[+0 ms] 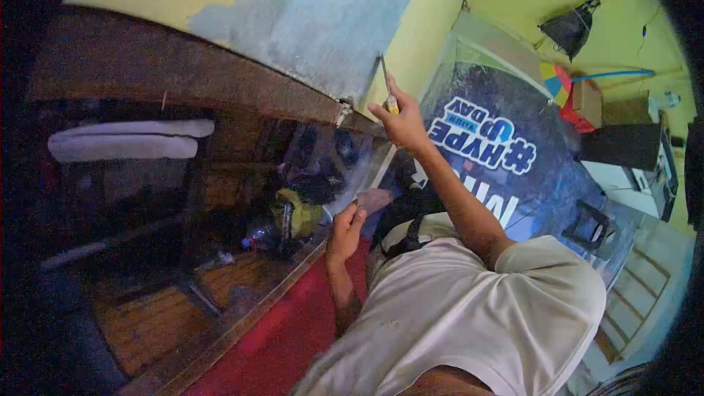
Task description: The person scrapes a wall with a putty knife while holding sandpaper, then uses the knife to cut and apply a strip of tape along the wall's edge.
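Observation:
My right hand (402, 119) is raised at the wall and closed round the yellow handle of a thin tool (392, 105). The tool's dark narrow blade points up, its tip at or close to the grey-blue patch (315, 11) on the yellow wall. Lower down, my left hand (345, 232) is closed round a flat, reddish-brown piece (375, 199), which sticks out to the right of the fingers. What the piece is made of cannot be made out. The patch's lower edge meets a dark brown beam (183, 66).
A blue printed banner (469, 147) hangs at the right. Beyond it are a black hanging object (570, 28), a cardboard box (587, 103) and a white appliance (623, 187). Below the beam lies a dark space with clutter and a rolled pale item (128, 139). Red flooring (293, 323) shows beneath.

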{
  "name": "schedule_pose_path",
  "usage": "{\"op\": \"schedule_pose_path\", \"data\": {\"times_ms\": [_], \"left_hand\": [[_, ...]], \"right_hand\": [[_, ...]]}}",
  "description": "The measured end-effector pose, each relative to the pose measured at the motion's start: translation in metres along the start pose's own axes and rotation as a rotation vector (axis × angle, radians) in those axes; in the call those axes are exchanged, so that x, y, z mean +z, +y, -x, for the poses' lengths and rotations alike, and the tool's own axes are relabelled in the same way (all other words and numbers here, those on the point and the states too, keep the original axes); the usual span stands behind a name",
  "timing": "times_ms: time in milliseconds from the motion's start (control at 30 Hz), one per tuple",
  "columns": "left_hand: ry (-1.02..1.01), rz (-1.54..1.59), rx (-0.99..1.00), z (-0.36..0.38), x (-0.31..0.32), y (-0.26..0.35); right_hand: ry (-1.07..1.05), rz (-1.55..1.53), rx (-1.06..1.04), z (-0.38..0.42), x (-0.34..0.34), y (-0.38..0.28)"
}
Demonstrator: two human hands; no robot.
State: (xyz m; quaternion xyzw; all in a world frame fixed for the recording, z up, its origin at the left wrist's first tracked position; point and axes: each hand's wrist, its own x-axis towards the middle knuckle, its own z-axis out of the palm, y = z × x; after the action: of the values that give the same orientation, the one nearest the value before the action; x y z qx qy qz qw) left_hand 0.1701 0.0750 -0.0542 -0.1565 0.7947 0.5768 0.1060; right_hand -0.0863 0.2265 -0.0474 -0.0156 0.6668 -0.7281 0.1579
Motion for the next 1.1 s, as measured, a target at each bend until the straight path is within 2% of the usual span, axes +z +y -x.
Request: {"op": "schedule_pose_path", "data": {"times_ms": [33,167,267,367,467,633,733,800,867,967,1100], "left_hand": [[0.003,0.024,-0.017,-0.002,-0.004,-0.012],[0.154,0.12,-0.126,-0.003,-0.017,0.021],[0.155,0.042,-0.111,-0.005,-0.01,0.042],[0.062,-0.02,-0.128,-0.008,-0.003,0.037],[0.032,0.136,-0.074,-0.012,0.011,0.019],[0.038,0.071,-0.098,-0.02,0.012,0.049],[0.041,0.026,-0.114,-0.017,0.007,0.042],[0.05,0.049,-0.091,-0.024,0.003,0.041],[0.069,0.126,-0.072,-0.026,0.006,0.047],[0.025,0.086,-0.153,-0.027,0.003,0.035],[0.037,0.103,-0.106,-0.035,0.006,0.039]], "right_hand": [[0.006,-0.003,-0.015,-0.002,-0.001,0.002],[0.054,-0.023,-0.084,-0.026,-0.006,0.015],[0.028,0.059,-0.137,-0.01,-0.002,0.009],[-0.004,-0.093,0.055,-0.012,-0.005,-0.003],[0.057,-0.088,-0.017,-0.028,-0.01,0.012],[0.019,-0.048,-0.03,-0.026,-0.011,0.01],[-0.007,-0.093,0.13,-0.026,-0.019,0.003],[0.001,0.005,-0.073,-0.024,-0.015,0.011],[-0.027,-0.053,0.037,-0.019,-0.016,-0.002],[0.013,-0.066,0.032,-0.034,-0.018,0.008],[-0.061,-0.07,0.038,-0.02,-0.018,0.007]]}}
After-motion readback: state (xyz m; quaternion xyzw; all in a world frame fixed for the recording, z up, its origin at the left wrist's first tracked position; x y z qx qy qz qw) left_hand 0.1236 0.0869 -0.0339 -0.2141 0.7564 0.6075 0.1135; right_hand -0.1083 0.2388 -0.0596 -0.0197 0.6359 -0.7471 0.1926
